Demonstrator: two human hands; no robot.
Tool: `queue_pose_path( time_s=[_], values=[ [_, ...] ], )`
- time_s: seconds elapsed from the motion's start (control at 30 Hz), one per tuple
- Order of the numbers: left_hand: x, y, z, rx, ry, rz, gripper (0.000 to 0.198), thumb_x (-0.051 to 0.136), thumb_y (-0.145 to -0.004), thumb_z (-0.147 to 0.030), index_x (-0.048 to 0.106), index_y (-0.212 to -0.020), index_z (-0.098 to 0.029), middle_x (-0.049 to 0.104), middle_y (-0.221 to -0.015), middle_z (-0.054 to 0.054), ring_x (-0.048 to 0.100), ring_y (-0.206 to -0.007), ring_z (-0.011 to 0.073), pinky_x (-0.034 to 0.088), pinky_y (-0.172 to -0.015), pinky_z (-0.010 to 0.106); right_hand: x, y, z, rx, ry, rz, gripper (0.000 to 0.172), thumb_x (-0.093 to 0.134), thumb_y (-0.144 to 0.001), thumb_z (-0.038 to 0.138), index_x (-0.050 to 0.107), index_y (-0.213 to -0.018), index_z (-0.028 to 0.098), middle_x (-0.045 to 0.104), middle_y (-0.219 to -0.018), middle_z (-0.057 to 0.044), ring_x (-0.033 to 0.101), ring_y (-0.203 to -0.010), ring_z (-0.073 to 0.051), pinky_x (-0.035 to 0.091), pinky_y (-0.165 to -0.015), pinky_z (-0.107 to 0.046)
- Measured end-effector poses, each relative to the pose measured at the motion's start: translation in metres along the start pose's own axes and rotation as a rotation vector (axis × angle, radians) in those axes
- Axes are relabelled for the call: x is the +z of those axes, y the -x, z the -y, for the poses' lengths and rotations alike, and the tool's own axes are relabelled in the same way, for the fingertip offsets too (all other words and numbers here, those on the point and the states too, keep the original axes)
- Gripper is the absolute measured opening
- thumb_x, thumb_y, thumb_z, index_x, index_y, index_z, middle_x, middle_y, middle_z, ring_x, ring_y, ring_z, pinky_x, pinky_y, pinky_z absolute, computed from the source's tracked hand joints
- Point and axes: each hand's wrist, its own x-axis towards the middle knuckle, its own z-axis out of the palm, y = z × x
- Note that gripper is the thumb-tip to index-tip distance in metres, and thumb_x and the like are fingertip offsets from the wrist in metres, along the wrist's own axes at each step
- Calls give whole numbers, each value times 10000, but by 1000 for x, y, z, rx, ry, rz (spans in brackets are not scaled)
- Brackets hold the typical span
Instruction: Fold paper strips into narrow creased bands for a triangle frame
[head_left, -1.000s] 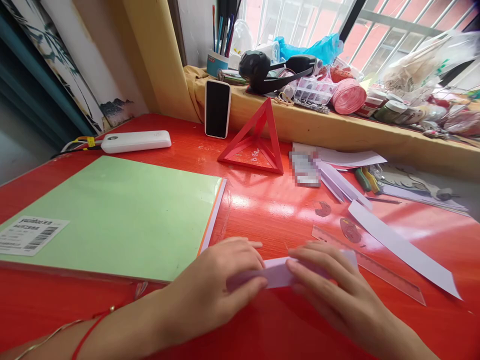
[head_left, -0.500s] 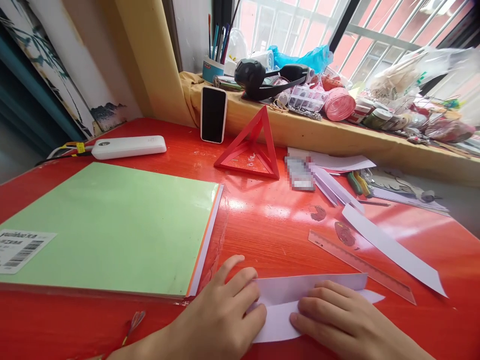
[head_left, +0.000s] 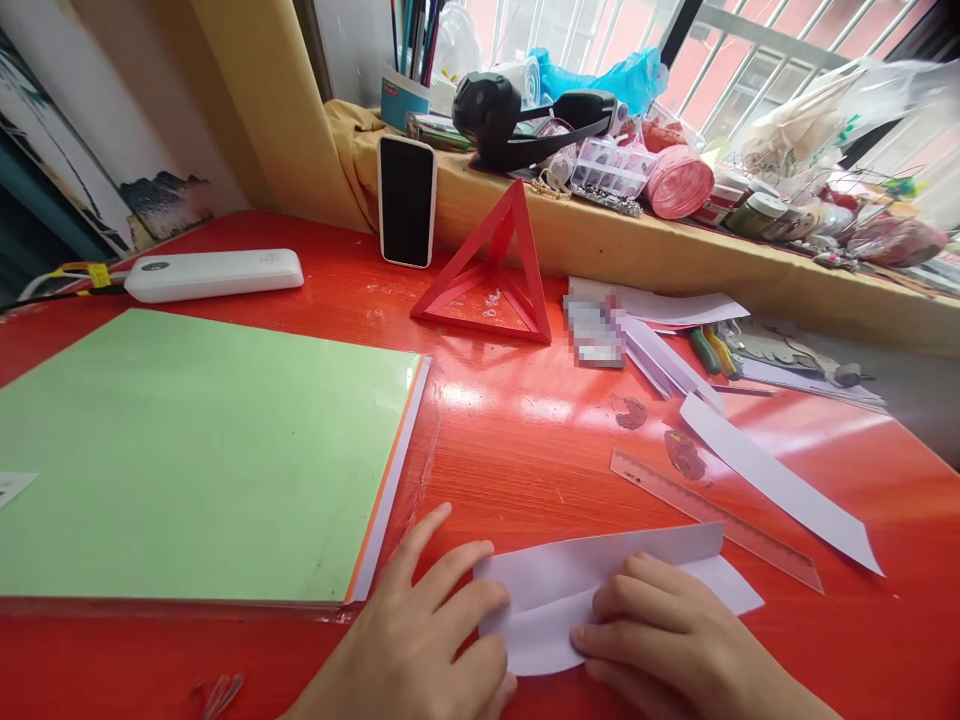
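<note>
Left hand (head_left: pixel 427 630) has been drawn back toward the left end of the creased pale paper (head_left: pixel 551 595) since half a second earlier, its fingers now more widely spread; the paper, seen as a narrow band between the hands one second earlier, is now opened out. The paper is located on the near part of the red table (head_left: pixel 502 460), right of the table's middle; a lengthwise crease is shown, with the far panel tilted up. Nothing is gripped by the left hand, its fingertips being set at the paper's left end; the near side of the paper is held by the curled fingers of the right hand (head_left: pixel 667 630).

Just beyond the paper's right end, a clear ruler (head_left: pixel 712 520) is laid slantwise; a loose pale strip (head_left: pixel 780 480) is laid farther toward the table's right edge. Left part of the table is covered by a green pack (head_left: pixel 202 460); near the far edge, a red triangular frame (head_left: pixel 532 265) is stood, with a phone (head_left: pixel 407 203) propped upright to its left; a white oblong device (head_left: pixel 214 275) is placed near the far left corner; folded strips (head_left: pixel 664 355) and green- and yellow-handled tools (head_left: pixel 705 352) are gathered toward the far right corner.
</note>
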Motion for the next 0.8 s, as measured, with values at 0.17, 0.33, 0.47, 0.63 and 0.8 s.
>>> queue_pose_path(
  time_s=[0.17, 0.33, 0.47, 0.63, 0.8],
  values=[
    [-3, -5, -3, -59, 38, 8, 343, 424, -1003, -142, 669, -774, -217, 729, -915, -32, 653, -970, 179, 299, -1152, 429, -1, -5, -4, 133, -156, 65, 190, 546, -985, 186, 640, -822, 214, 657, -778, 16, 601, -695, -121, 466, -620, -217],
    [-4, -10, -2, -53, 44, 6, 359, 387, -999, -86, 700, -864, -196, 727, -883, -8, 654, -903, 165, 377, -1091, 376, -5, -14, -5, 277, -122, 185, 172, 635, -881, 90, 629, -754, 206, 661, -755, 29, 614, -643, -115, 446, -578, -214],
    [-5, -14, 0, -44, 25, 33, 369, 376, -992, -74, 693, -842, -190, 705, -837, 12, 646, -859, 184, 484, -952, 364, -8, -20, -6, 328, -99, 278, 167, 637, -869, 85, 625, -755, 206, 675, -769, 23, 629, -659, -131, 436, -587, -230],
    [-7, -16, 1, 26, -51, 78, 393, 367, -963, -14, 682, -803, -187, 673, -776, 18, 628, -742, 164, 545, -780, 286, -11, -29, -9, 378, -19, 373, 201, 671, -857, 125, 567, -703, 200, 682, -727, 29, 622, -605, -138, 354, -521, -238],
    [-6, -14, 2, 68, -96, 87, 398, 377, -942, 21, 655, -745, -185, 662, -754, 16, 633, -720, 165, 550, -773, 293, -10, -36, -12, 354, 139, 443, 195, 716, -817, 136, 584, -686, 196, 708, -699, -1, 643, -557, -181, 255, -473, -269]
  ],
)
